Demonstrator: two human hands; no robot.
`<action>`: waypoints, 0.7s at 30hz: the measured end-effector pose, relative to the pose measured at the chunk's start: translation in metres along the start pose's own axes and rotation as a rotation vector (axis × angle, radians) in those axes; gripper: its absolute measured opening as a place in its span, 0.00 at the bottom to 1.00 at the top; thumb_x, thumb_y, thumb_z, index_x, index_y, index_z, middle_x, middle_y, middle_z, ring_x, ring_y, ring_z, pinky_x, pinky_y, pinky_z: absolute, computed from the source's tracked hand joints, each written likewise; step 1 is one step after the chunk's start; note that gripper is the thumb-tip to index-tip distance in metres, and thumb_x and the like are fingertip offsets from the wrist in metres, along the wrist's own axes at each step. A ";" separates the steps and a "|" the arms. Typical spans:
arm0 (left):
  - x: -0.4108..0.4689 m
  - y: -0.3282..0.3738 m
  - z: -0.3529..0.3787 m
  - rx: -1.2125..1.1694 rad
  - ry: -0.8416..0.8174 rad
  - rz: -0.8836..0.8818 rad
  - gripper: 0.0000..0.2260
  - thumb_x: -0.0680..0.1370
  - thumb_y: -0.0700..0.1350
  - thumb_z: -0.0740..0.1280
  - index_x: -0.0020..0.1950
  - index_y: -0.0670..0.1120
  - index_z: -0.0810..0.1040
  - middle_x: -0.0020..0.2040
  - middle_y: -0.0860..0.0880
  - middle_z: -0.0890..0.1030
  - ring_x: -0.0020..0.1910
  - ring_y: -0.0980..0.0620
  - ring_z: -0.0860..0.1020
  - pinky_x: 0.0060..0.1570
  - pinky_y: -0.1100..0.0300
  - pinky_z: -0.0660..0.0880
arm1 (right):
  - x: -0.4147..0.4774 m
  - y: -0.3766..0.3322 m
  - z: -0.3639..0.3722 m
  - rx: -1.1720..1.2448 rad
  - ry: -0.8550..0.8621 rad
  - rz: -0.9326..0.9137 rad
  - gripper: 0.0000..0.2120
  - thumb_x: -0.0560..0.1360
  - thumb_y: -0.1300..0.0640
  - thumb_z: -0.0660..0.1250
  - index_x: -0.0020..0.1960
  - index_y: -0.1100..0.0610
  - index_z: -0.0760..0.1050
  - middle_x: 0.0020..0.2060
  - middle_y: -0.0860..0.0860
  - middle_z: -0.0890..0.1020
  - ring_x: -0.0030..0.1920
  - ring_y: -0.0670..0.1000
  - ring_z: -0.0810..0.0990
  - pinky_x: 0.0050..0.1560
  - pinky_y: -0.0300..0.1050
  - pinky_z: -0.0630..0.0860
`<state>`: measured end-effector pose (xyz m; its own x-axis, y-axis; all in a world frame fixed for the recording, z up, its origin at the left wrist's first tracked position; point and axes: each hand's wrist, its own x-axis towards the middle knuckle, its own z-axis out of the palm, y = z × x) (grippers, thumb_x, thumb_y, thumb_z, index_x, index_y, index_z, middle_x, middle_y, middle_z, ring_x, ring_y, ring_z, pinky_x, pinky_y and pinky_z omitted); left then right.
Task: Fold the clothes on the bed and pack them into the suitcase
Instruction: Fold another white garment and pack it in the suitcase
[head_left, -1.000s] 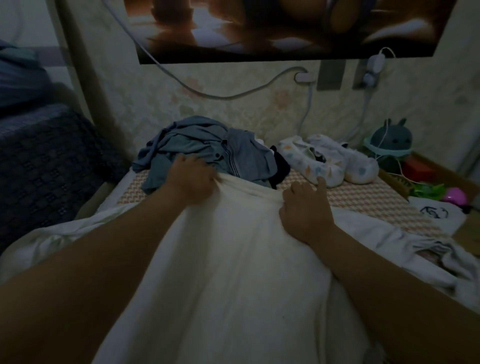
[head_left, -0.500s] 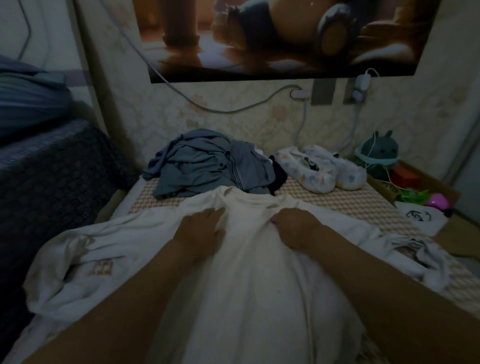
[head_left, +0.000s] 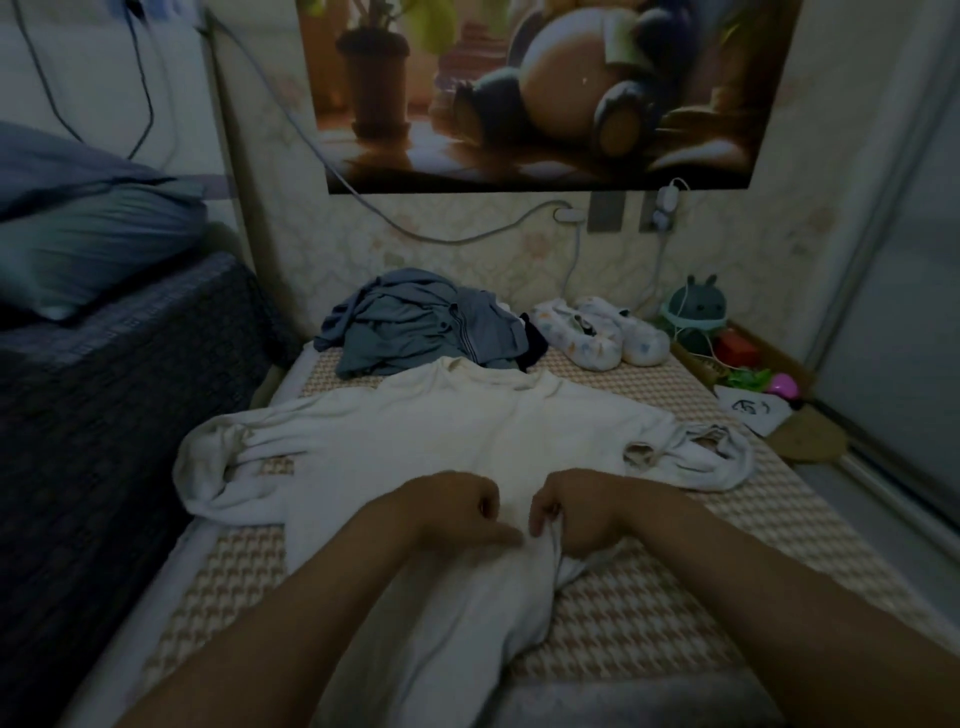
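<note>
A white long-sleeved top (head_left: 452, 431) lies spread on the checked bed mat (head_left: 649, 613), collar toward the wall, both sleeves bunched at the sides. My left hand (head_left: 457, 506) rests curled on the lower body of the top, its thumb pressing the cloth. My right hand (head_left: 569, 506) sits beside it and pinches a fold of the white fabric. Behind the top is a heap of blue-grey clothes (head_left: 415, 327). No suitcase is in view.
A dark quilted block (head_left: 104, 389) with blue pillows (head_left: 88, 234) rises along the left. Two patterned slippers (head_left: 602, 332), a green round toy (head_left: 696, 312), a box of small items (head_left: 743, 364) and a white bag (head_left: 753, 410) sit at the far right. Cables hang on the wall.
Both hands slid back from the collar down the front of the white top to its lower part. The top now lies stretched out flat, and the right hand has pinched the cloth.
</note>
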<state>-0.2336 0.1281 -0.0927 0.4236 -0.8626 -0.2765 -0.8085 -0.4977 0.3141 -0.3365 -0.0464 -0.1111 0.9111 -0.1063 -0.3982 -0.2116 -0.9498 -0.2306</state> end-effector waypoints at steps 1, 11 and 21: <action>-0.009 0.009 0.004 0.003 -0.086 -0.034 0.24 0.67 0.72 0.67 0.46 0.53 0.73 0.44 0.54 0.76 0.43 0.54 0.74 0.43 0.57 0.71 | -0.008 -0.001 0.003 -0.023 -0.022 -0.016 0.26 0.62 0.53 0.69 0.61 0.42 0.77 0.58 0.51 0.71 0.60 0.55 0.74 0.61 0.49 0.74; -0.033 0.004 -0.003 0.029 -0.037 0.009 0.19 0.75 0.46 0.70 0.66 0.51 0.73 0.61 0.50 0.75 0.57 0.51 0.75 0.54 0.60 0.71 | -0.041 0.013 0.021 -0.027 0.347 -0.103 0.09 0.71 0.61 0.66 0.45 0.49 0.70 0.47 0.50 0.78 0.47 0.51 0.74 0.45 0.43 0.70; -0.027 0.003 -0.002 -0.006 0.449 0.127 0.06 0.74 0.47 0.69 0.47 0.55 0.74 0.44 0.55 0.78 0.39 0.52 0.78 0.41 0.56 0.77 | -0.015 0.049 0.014 -0.302 0.990 0.211 0.09 0.65 0.64 0.71 0.35 0.56 0.71 0.33 0.55 0.74 0.32 0.57 0.73 0.31 0.47 0.64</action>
<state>-0.2465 0.1496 -0.0822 0.4576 -0.8697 0.1850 -0.8635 -0.3850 0.3258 -0.3651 -0.0874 -0.1289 0.7769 -0.3414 0.5290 -0.4266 -0.9034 0.0434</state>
